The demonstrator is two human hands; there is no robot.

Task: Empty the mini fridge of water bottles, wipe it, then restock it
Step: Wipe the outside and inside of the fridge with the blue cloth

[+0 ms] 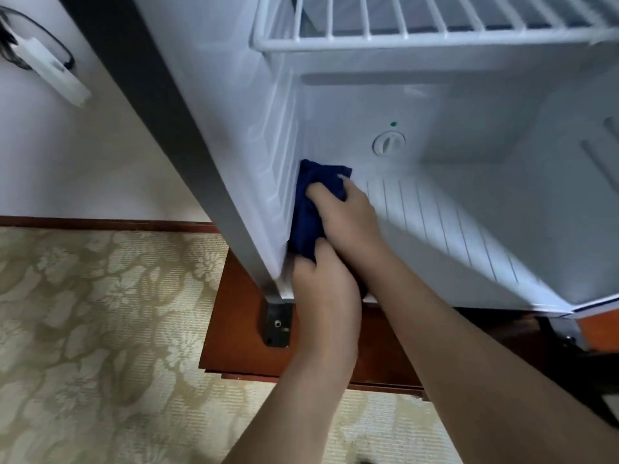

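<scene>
Both hands, left hand (321, 283) and right hand (348, 212), grip soft dark-blue cloth (308, 216), pressed against ribbed white plastic left wall of mini fridge (268, 155), frame centre. White wire shelf (418, 25) at top.

Inside the mini fridge (469, 202) — cloth (310, 209) at the floor's left edge, wire shelf (402, 31) above, dial (388, 143) behind.
</scene>
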